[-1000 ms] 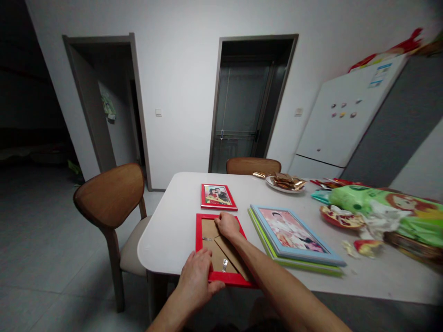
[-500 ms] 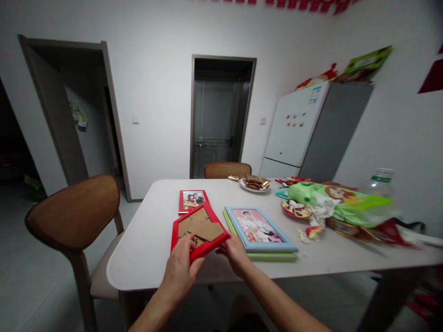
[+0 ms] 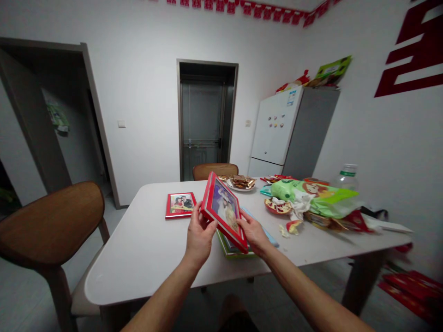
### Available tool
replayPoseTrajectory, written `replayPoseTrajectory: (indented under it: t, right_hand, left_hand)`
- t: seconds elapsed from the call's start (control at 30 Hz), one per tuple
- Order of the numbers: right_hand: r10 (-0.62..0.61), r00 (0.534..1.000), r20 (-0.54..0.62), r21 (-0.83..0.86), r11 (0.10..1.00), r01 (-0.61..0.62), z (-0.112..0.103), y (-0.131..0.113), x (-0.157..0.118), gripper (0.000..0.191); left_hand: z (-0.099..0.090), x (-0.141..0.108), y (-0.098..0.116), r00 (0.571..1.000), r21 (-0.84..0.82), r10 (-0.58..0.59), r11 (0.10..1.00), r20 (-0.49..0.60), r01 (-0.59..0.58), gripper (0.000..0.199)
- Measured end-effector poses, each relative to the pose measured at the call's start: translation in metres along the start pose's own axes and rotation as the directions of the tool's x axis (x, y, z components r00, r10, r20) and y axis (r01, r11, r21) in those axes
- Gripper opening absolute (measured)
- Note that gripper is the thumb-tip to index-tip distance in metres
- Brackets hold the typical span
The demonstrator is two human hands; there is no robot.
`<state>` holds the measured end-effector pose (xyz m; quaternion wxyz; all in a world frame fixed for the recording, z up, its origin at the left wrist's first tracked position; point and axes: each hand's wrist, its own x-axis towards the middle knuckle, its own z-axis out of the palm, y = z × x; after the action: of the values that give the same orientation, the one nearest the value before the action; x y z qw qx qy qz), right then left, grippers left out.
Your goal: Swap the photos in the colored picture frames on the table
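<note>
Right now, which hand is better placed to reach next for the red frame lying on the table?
Left, I judge: the left hand is nearer the lying frame. The right hand is farther off, across the held frame. Both grip that one.

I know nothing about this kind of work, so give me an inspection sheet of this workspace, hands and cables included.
Surface: white table, pale scraps near the fruit peel.
Job's things: tilted red frame, picture side showing; another red frame flat on the table; green frame and blue frame, partly hidden.
Clutter: plate of wrapped snacks, opened fruit, crumpled tissue, green bag, bottle.
Hands: left hand and right hand both hold the tilted red frame.
Cables: black strap or cord beyond the bag; cannot tell which.
Surroundings: two chairs, fridge, two doorways.
</note>
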<state>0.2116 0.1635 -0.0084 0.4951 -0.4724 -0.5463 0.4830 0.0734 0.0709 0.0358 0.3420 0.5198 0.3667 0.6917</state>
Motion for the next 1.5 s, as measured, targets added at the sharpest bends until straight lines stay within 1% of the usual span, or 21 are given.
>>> replayPoseTrajectory:
  t: [0.03,0.07,0.1,0.2,0.27,0.37,0.5,0.67,0.8,0.87,0.93,1.0,1.03,1.07,1.13,1.17,1.2,1.27,1.33,1.4,1.5]
  right_hand:
    - [-0.026,0.999,-0.033,-0.166,0.986,0.020,-0.017,0.001,0.013,0.051]
    - [-0.051,0.997,-0.051,-0.333,0.942,0.031,-0.032,0.002,0.024,0.050]
    - [-0.060,0.997,-0.048,-0.497,0.867,0.029,-0.046,0.003,0.034,0.049]
    - [-0.056,0.997,-0.055,-0.643,0.766,0.008,-0.074,0.011,0.053,0.045]
    - [-0.054,0.997,-0.058,-0.683,0.731,0.000,-0.084,0.019,0.060,0.044]
    - [-0.063,0.996,-0.059,-0.741,0.672,-0.001,-0.090,0.030,0.064,0.044]
    - [-0.067,0.995,-0.071,-0.797,0.604,-0.016,-0.091,0.034,0.065,0.047]
    - [-0.052,0.997,-0.059,-0.832,0.555,-0.020,-0.088,0.033,0.053,0.049]
    - [-0.062,0.997,-0.036,-0.859,0.511,0.001,-0.084,0.030,0.045,0.044]
    - [-0.096,0.995,-0.013,-0.872,0.488,0.036,-0.072,0.023,0.043,0.043]
    - [-0.210,0.976,0.055,-0.873,0.464,0.149,-0.047,0.014,0.039,0.043]
    - [-0.362,0.916,0.173,-0.838,0.434,0.330,-0.010,0.006,0.032,0.040]
    - [-0.406,0.883,0.237,-0.802,0.431,0.414,0.012,0.004,0.028,0.039]
    - [-0.419,0.855,0.308,-0.762,0.429,0.485,0.035,0.003,0.024,0.038]
    - [-0.380,0.795,0.472,-0.691,0.400,0.602,0.081,0.005,0.021,0.039]
    - [-0.335,0.772,0.540,-0.675,0.375,0.635,0.102,0.008,0.022,0.041]
    - [-0.290,0.761,0.580,-0.673,0.355,0.649,0.121,0.011,0.025,0.042]
    - [-0.233,0.763,0.603,-0.686,0.336,0.645,0.152,0.020,0.035,0.043]
    - [-0.211,0.784,0.584,-0.711,0.333,0.619,0.172,0.029,0.048,0.046]
    - [-0.190,0.805,0.562,-0.737,0.326,0.592,0.183,0.035,0.060,0.049]
    - [-0.162,0.826,0.540,-0.764,0.318,0.561,0.186,0.040,0.067,0.047]
  left_hand:
    - [0.004,0.002,-0.008,0.998,0.006,-0.060,0.998,0.023,0.060,0.058]
    - [0.008,0.003,-0.017,0.991,0.057,-0.125,0.991,0.037,0.123,0.056]
    - [0.012,0.003,-0.027,0.981,0.138,-0.187,0.974,0.041,0.180,0.055]
    - [0.023,-0.003,-0.056,0.954,0.388,-0.300,0.880,0.006,0.274,0.048]
    - [0.028,-0.007,-0.071,0.945,0.470,-0.326,0.832,-0.017,0.295,0.045]
    - [0.032,-0.010,-0.085,0.934,0.544,-0.356,0.776,-0.041,0.320,0.044]
    - [0.031,-0.014,-0.090,0.926,0.616,-0.373,0.719,-0.050,0.322,0.050]
    - [0.026,-0.023,-0.089,0.934,0.640,-0.355,0.709,-0.038,0.295,0.057]
    - [0.021,-0.030,-0.089,0.942,0.634,-0.335,0.723,-0.026,0.275,0.059]
    - [0.016,-0.029,-0.089,0.946,0.647,-0.323,0.718,-0.015,0.256,0.061]
    - [0.003,-0.023,-0.088,0.950,0.676,-0.312,0.694,-0.029,0.249,0.063]
    - [-0.019,-0.015,-0.087,0.953,0.710,-0.292,0.655,-0.077,0.258,0.063]
    - [-0.033,-0.011,-0.085,0.955,0.726,-0.277,0.635,-0.106,0.265,0.062]
    - [-0.049,-0.007,-0.083,0.956,0.743,-0.262,0.611,-0.134,0.272,0.061]
    - [-0.082,-0.001,-0.080,0.953,0.778,-0.236,0.556,-0.188,0.291,0.058]
    - [-0.097,0.000,-0.078,0.951,0.793,-0.226,0.528,-0.211,0.302,0.057]
    - [-0.111,0.000,-0.077,0.948,0.807,-0.219,0.502,-0.230,0.312,0.056]
    - [-0.133,-0.002,-0.077,0.946,0.830,-0.207,0.457,-0.251,0.320,0.054]
    - [-0.147,-0.005,-0.078,0.948,0.849,-0.200,0.425,-0.249,0.313,0.053]
    - [-0.152,-0.008,-0.080,0.951,0.864,-0.199,0.404,-0.237,0.300,0.051]
    - [-0.151,-0.010,-0.082,0.955,0.875,-0.200,0.394,-0.219,0.283,0.051]
